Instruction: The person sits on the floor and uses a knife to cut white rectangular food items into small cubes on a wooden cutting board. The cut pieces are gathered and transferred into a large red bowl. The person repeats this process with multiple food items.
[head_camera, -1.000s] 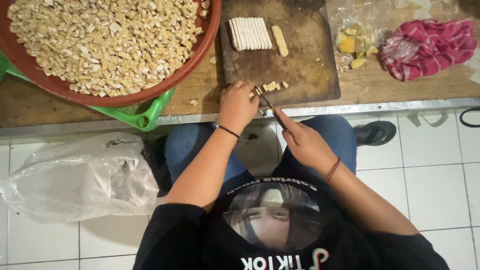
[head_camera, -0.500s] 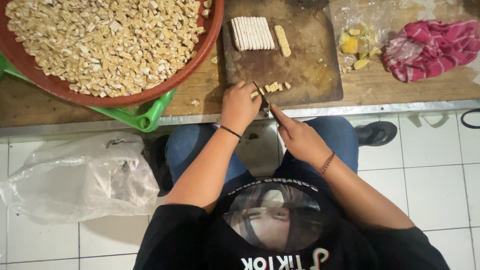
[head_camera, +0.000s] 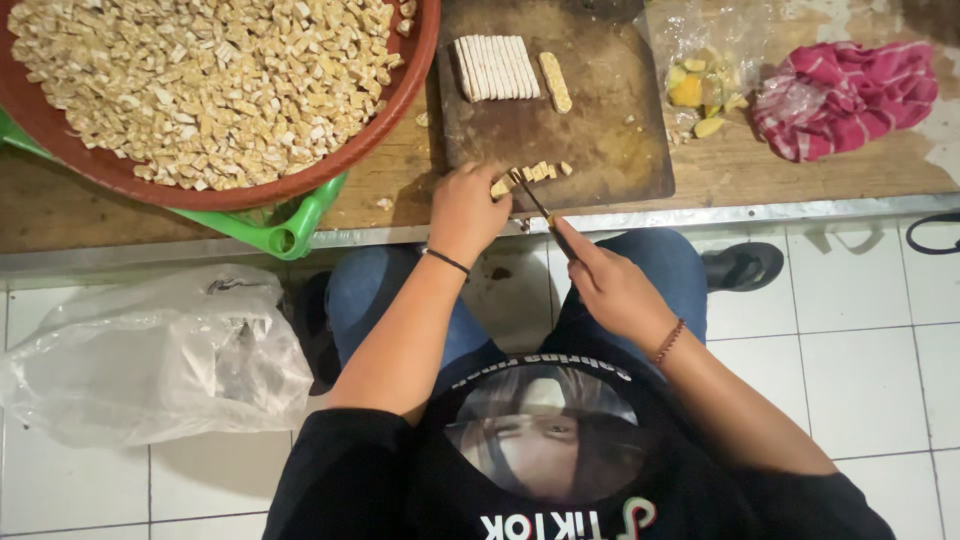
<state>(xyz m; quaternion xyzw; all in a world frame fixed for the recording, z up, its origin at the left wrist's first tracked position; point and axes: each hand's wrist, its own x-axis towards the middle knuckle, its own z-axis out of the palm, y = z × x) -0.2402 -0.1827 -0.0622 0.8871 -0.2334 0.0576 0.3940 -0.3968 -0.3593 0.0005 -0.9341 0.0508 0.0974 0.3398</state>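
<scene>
One round red-brown basin (head_camera: 405, 85) of pale diced cubes fills the upper left of the frame. One dark wooden cutting board (head_camera: 600, 130) lies at upper centre, carrying one row of pale sliced sticks (head_camera: 495, 67) and one short pale strip being diced (head_camera: 525, 177) at its lower edge. The left hand (head_camera: 465, 210) is closed over the strip. The right hand (head_camera: 610, 285) grips one slim dark knife (head_camera: 545, 212). Worn wooden table (head_camera: 760, 165); white tiled floor (head_camera: 850, 330).
</scene>
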